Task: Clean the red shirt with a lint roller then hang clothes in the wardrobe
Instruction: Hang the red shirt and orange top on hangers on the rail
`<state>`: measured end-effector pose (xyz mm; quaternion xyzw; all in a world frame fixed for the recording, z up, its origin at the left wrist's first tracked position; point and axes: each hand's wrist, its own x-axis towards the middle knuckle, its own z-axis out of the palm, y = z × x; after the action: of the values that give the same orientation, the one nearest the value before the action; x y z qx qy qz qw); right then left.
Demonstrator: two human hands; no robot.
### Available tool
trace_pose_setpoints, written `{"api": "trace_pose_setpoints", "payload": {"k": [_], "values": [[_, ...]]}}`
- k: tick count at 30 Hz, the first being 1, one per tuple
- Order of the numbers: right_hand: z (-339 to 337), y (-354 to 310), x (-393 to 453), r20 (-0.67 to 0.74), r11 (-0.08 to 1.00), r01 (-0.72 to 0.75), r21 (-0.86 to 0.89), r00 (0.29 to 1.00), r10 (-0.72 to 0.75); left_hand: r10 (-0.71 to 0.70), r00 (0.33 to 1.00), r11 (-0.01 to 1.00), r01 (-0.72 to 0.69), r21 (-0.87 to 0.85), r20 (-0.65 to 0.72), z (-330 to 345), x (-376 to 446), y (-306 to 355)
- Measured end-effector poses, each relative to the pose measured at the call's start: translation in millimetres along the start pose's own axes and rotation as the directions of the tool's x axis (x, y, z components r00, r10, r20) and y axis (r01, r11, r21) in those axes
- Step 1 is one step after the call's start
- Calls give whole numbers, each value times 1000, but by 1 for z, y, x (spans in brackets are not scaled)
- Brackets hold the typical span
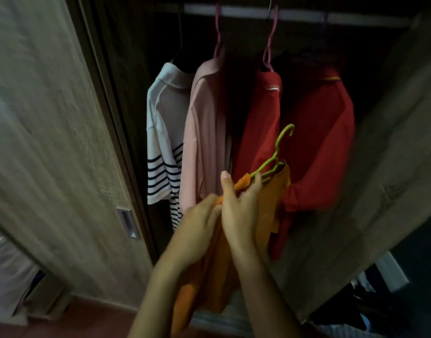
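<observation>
Dim, motion-blurred, edges warped

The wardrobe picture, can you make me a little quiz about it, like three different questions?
1. True or false: the orange shirt already hangs on the rail.
2. What colour is the hanger in the orange shirt? A) pink B) green C) black
3. Fill in: the garment hanging furthest left in the wardrobe is white with dark ____.

Key
1. False: the left hand and right hand both hold it below the rail.
2. B, green.
3. Stripes, on the striped shirt beside the pink shirt and two red shirts.
</observation>
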<state>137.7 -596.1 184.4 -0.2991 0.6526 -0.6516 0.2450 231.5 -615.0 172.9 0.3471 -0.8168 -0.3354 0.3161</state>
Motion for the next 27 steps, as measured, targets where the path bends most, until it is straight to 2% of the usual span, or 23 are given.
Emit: {"api": "trace_pose_setpoints", "payload": {"k": [2, 4, 6, 7, 8, 10, 11, 13, 16, 19, 23, 25, 27], "values": [[-8, 1, 1, -11, 995, 1, -101, 1000, -3, 20, 997, 995, -12, -103, 77, 13, -5, 5], [-22, 4, 7, -13, 986, 1, -165, 1000, -3, 63, 972, 982, -20, -190, 226, 12, -8, 9], [-40, 2, 10, -4, 976, 13, -218, 1000, -14, 46, 907, 939, 104, -327, 419, 0, -4, 12], [-51, 3, 12, 3, 970, 25, -241, 1000, -25, 44, 889, 913, 150, -379, 457, -6, 0, 13], [-61, 3, 14, 10, 966, 27, -256, 1000, -25, 44, 906, 907, 141, -396, 421, -11, 7, 13], [-83, 2, 17, 48, 966, 22, -259, 999, -11, 39, 984, 947, 19, -320, 172, -19, 29, 12], [-94, -1, 18, 76, 964, 26, -265, 997, -6, 61, 998, 967, -52, -249, 29, -22, 44, 14], [-116, -5, 19, 123, 948, 27, -318, 992, 13, 159, 971, 979, -178, -96, -178, -25, 77, 28], [-149, -10, 15, 147, 919, -7, -395, 987, 71, 352, 896, 934, -354, 43, -270, -23, 125, 68], [-172, -15, 13, 129, 908, -59, -414, 984, 123, 518, 825, 855, -502, 130, -225, -7, 166, 112], [-193, -24, 7, 120, 878, -91, -470, 979, 166, 637, 770, 736, -615, 283, 17, 37, 211, 150], [-199, -26, 3, 111, 863, -104, -495, 977, 182, 598, 787, 687, -601, 409, 152, 58, 224, 162], [-204, -28, 0, 107, 850, -117, -514, 974, 200, 485, 846, 680, -524, 513, 220, 71, 236, 165]]}}
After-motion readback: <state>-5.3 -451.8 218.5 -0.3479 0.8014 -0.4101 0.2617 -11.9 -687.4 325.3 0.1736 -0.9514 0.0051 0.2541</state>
